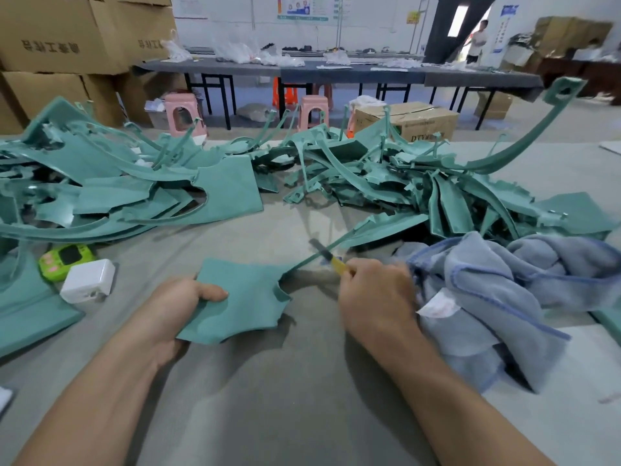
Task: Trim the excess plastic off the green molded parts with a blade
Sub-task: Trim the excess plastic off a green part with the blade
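Observation:
My left hand (174, 309) grips the left edge of a flat green molded part (243, 299) just above the grey table cover. A thin green strip (319, 252) runs from the part's upper right corner toward the pile. My right hand (374, 294) is closed on a yellow-handled blade (327, 256), whose grey tip lies against that strip. Large heaps of green molded parts lie at the left (134, 190) and the right (420, 183) across the table.
A crumpled blue towel (497, 297) lies right beside my right hand. A green timer (65, 260) and a white adapter (88, 280) sit left of my left hand. Cardboard boxes (67, 45), pink stools (183, 111) and a long dark table (336, 72) stand behind; a person stands far right.

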